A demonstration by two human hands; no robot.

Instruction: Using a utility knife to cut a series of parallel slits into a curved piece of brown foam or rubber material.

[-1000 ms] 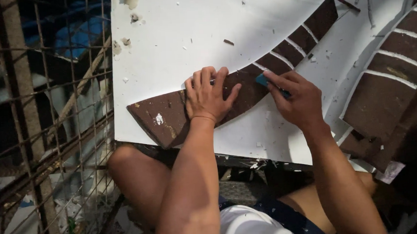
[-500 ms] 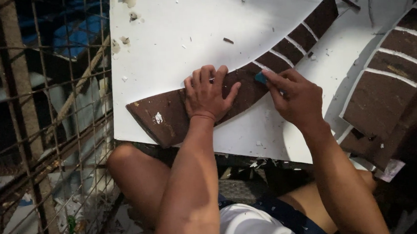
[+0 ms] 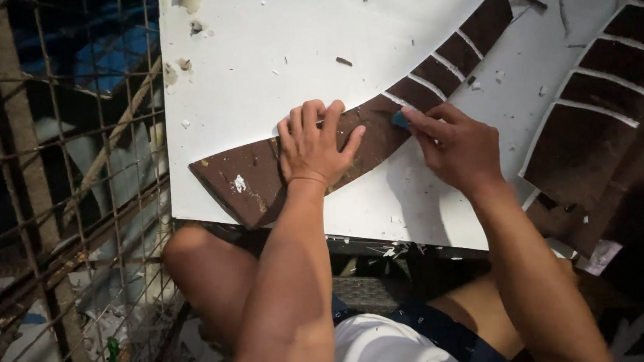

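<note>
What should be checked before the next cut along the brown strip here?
1. Left hand flat on the brown strip, pinning it: ok.
2. Right hand grips the blue tool at the strip's upper edge: ok.
3. Left fingers apart from the tool tip: ok, a gap shows.
4. Blade state: cannot tell, hidden by fingers.
5. White board resting steady over the knees: cannot tell.
6. Loose scraps off the cutting line: ok.

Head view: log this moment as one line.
left hand flat on brown curved piece | right hand pinching blue tool at its edge | white board beneath
</note>
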